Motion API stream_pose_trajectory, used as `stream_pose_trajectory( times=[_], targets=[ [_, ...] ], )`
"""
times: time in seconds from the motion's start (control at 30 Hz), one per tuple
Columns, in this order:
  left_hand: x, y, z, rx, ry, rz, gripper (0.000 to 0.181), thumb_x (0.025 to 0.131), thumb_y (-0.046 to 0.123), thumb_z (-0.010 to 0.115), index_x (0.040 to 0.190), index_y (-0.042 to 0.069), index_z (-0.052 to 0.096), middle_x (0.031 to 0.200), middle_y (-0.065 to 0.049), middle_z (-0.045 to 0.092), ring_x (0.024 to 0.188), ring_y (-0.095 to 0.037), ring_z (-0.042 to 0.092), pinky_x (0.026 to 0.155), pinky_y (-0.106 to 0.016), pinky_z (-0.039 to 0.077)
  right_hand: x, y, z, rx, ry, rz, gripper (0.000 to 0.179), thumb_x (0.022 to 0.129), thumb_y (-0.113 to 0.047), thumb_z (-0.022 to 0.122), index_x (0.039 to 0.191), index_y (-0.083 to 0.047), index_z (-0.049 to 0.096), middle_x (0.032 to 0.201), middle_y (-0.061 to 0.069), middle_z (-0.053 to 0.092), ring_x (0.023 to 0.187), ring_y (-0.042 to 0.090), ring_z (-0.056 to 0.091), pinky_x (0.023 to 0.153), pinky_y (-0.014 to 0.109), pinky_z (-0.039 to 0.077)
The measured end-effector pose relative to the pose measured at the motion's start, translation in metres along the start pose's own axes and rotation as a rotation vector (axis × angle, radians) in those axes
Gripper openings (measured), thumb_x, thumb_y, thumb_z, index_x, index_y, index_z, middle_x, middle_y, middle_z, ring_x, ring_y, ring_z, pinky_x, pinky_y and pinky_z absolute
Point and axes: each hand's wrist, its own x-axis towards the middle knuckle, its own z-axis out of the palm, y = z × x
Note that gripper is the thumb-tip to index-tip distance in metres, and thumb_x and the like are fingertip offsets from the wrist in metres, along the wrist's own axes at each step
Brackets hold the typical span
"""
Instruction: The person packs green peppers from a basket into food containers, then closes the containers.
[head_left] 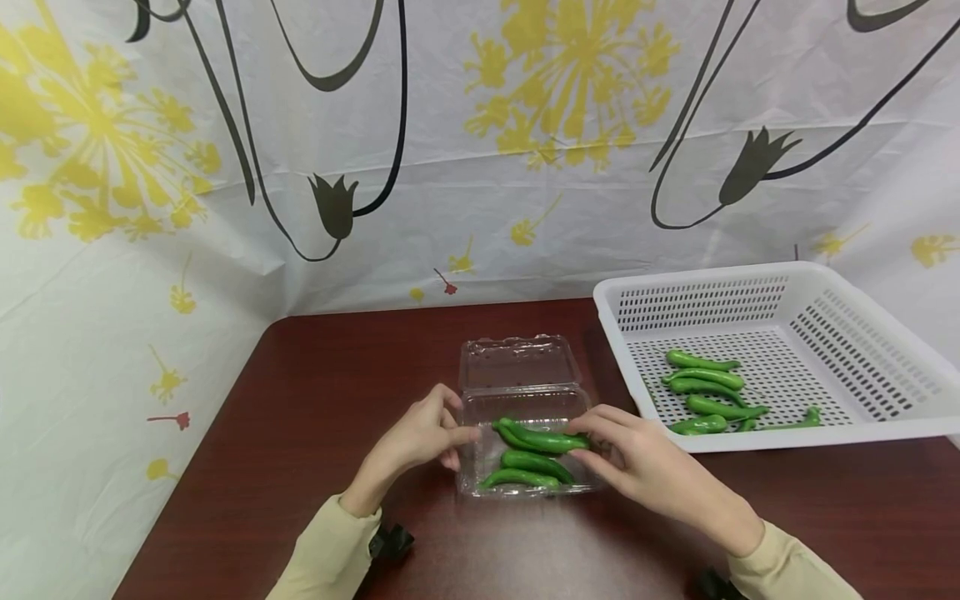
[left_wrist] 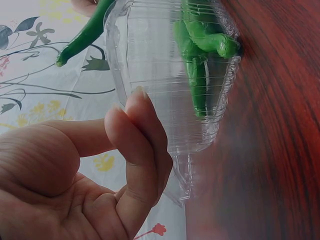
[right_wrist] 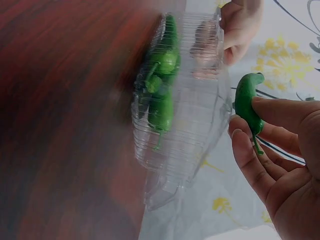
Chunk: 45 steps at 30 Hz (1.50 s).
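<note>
A clear plastic clamshell box [head_left: 480, 467] lies on the table with its lid [head_left: 517, 364] folded back, away from me. Green chili peppers [head_left: 534, 465] lie on its bottom. My right hand [head_left: 645, 462] pinches one green chili pepper [right_wrist: 245, 102] between thumb and fingertips, holding it above the box near its right side. At the box's left rim is my left hand [head_left: 423, 433], its thumb over the edge and its bent fingers [left_wrist: 142, 150] against the outer wall. The exact contact there is partly hidden.
A white perforated basket [head_left: 877, 433] stands to the right, with several green chili peppers [head_left: 705, 385] on its floor. The dark red-brown tabletop [head_left: 337, 367] meets a hanging patterned white sheet [head_left: 435, 167] at the back and left.
</note>
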Motion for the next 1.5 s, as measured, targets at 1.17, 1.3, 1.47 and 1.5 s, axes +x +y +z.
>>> stream_pose_trajectory(
  times=[1.17, 1.3, 1.47, 1.5],
  targets=[
    [0.0, -0.001, -0.001, 0.003, -0.009, 0.006, 0.044, 0.093, 0.013, 0.074, 0.123, -0.005, 0.046, 0.078, -0.012, 0.065, 0.051, -0.018, 0.065, 0.066, -0.03, 0.057, -0.006, -0.003, 0.02, 0.037, -0.079, 0.023, 0.025, 0.086, -0.007, 0.08, 0.108, -0.012, 0.069, 0.107, -0.008, 0.064, 0.087, 0.001, 0.06, 0.075, 0.01, 0.047],
    [0.001, -0.002, -0.001, -0.001, -0.01, 0.004, 0.044, 0.093, 0.012, 0.074, 0.123, -0.005, 0.046, 0.079, -0.012, 0.065, 0.051, -0.018, 0.065, 0.064, -0.029, 0.056, -0.006, -0.003, 0.022, 0.03, -0.088, 0.03, 0.024, 0.086, -0.008, 0.08, 0.107, -0.012, 0.07, 0.105, -0.009, 0.064, 0.085, 0.0, 0.059, 0.075, 0.01, 0.047],
    [0.001, -0.003, -0.001, 0.001, -0.013, 0.009, 0.045, 0.094, 0.013, 0.074, 0.122, -0.005, 0.046, 0.079, -0.013, 0.066, 0.051, -0.019, 0.065, 0.065, -0.03, 0.057, -0.008, -0.003, 0.025, 0.019, -0.102, 0.037, 0.024, 0.086, -0.008, 0.08, 0.107, -0.012, 0.07, 0.104, -0.009, 0.064, 0.084, -0.001, 0.058, 0.075, 0.01, 0.047],
    [0.001, -0.003, -0.001, 0.001, -0.014, 0.01, 0.045, 0.094, 0.013, 0.074, 0.122, -0.005, 0.046, 0.079, -0.013, 0.066, 0.051, -0.019, 0.065, 0.066, -0.03, 0.057, -0.008, -0.003, 0.026, 0.014, -0.104, 0.037, 0.024, 0.086, -0.009, 0.08, 0.107, -0.011, 0.07, 0.104, -0.009, 0.064, 0.084, -0.001, 0.058, 0.075, 0.01, 0.047]
  ],
)
